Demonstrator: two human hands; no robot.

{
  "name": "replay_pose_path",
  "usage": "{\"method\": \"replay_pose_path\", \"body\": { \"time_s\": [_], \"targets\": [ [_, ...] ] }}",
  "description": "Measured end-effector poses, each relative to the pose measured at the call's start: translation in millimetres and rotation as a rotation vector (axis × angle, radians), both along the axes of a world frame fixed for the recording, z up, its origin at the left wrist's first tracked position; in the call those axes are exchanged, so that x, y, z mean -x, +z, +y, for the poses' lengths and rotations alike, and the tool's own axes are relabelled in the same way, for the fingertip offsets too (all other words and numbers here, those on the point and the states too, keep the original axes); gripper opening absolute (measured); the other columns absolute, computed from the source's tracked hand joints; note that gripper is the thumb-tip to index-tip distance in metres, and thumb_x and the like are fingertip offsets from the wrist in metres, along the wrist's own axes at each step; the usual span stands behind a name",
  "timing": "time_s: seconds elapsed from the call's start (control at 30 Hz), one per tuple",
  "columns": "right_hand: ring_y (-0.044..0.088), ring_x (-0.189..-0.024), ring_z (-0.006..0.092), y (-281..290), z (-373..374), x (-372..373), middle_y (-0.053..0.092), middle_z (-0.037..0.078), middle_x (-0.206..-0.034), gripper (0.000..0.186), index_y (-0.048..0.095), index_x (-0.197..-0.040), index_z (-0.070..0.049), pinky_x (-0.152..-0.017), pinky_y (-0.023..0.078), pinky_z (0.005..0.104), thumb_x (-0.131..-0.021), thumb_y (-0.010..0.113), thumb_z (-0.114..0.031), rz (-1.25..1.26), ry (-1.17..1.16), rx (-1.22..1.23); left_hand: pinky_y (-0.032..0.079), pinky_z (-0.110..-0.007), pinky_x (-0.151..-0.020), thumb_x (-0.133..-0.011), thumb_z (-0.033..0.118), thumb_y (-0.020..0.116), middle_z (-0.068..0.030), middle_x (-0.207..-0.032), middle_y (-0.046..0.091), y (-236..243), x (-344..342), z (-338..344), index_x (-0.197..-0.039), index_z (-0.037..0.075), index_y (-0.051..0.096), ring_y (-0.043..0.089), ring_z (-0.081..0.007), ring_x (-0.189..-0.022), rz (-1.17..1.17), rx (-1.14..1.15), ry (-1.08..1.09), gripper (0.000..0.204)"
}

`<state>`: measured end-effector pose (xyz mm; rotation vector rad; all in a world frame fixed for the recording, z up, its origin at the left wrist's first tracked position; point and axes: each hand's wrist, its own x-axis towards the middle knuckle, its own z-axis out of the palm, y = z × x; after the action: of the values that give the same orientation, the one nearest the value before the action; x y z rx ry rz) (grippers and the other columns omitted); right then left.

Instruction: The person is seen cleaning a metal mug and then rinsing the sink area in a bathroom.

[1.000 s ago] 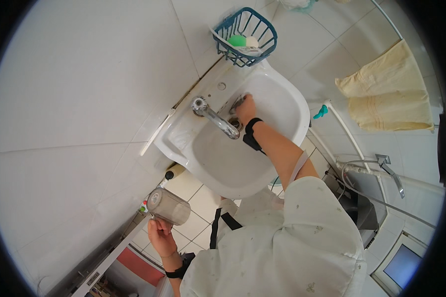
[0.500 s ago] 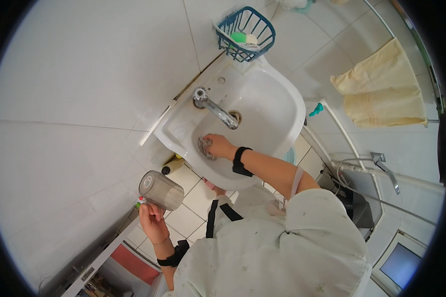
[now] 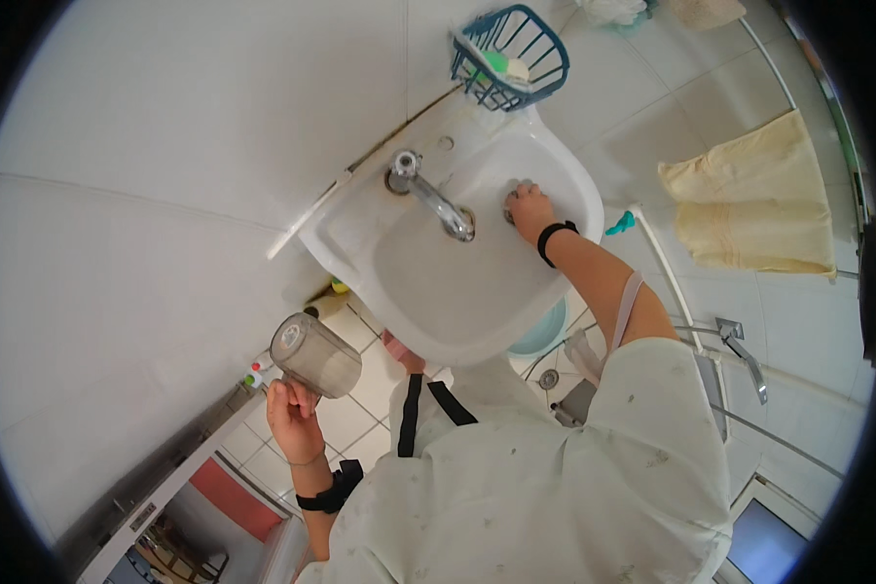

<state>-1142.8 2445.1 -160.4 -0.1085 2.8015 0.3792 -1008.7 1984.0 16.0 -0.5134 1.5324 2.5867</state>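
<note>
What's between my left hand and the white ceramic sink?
In the head view, the clear grey cylindrical mug in your left hand, then pale square floor tiles before the white ceramic sink.

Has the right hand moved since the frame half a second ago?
Yes. Judged against the faucet, the right hand has gone from the lower left of the spout to its right, within the sink basin.
</note>
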Motion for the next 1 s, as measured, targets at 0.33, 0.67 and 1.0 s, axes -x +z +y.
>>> {"method": "replay_pose_path", "body": {
  "time_s": [0.33,0.67,1.0],
  "targets": [
    [0.058,-0.097,0.0338,22,-141,-47,0.063,0.018,-0.100,0.022,0.064,-0.095,-0.008,-0.086,0.047,0.0418,-0.074,0.058,-0.011,-0.439,0.083,0.597,0.028,-0.025,-0.055,-0.098,0.024,0.039,-0.0020,-0.062,0.040,-3,-5,1,-0.072,0.009,0.037,0.029,-0.0092,-0.053,0.021,-0.032,0.059,0.030],
    [0.051,-0.106,0.0322,11,-27,24,0.056,0.015,-0.112,0.023,0.061,-0.100,-0.005,-0.089,0.044,0.0411,-0.078,0.059,-0.012,-0.237,0.177,0.010,0.027,-0.024,-0.055,-0.098,0.023,0.041,-0.0017,-0.061,0.039,-22,-17,-15,-0.072,0.010,0.037,0.029,-0.0087,-0.053,-0.029,-0.012,0.142,0.029],
    [0.048,-0.104,0.0315,1,7,52,0.053,0.012,-0.106,0.023,0.062,-0.100,-0.008,-0.086,0.043,0.0415,-0.079,0.054,-0.010,0.261,0.563,0.020,0.027,-0.025,-0.055,-0.098,0.024,0.042,-0.0021,-0.061,0.040,-32,-21,-14,-0.072,0.009,0.037,0.029,-0.0092,-0.054,-0.118,0.023,0.193,0.030]
  ]
}}
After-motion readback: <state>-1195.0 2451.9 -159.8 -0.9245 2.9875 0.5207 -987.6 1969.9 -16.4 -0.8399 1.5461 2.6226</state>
